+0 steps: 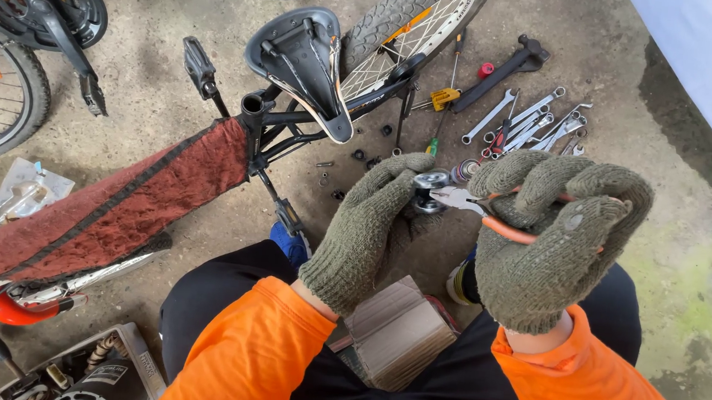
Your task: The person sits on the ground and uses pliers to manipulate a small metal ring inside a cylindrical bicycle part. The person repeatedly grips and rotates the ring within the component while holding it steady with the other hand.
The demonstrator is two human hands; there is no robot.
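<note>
Gloved hands working a small bike part with pliers, right over the lap

Left hand (366,231) pinches a small round metal part (428,191), maybe a bearing or hub piece, hard to tell, keeping it steady up in the air. Right hand (554,243) is clenched around orange-handled pliers (492,216), nose on the part. Spanners (530,125) lie spread on the concrete floor (667,279) within reach, beside the upside-down bike's saddle (299,62).

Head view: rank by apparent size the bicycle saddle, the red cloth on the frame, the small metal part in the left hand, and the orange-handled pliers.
1. red cloth
2. bicycle saddle
3. orange-handled pliers, partly hidden by the right hand
4. small metal part in the left hand

The handheld items sit nearer the camera, so they look larger.
</note>
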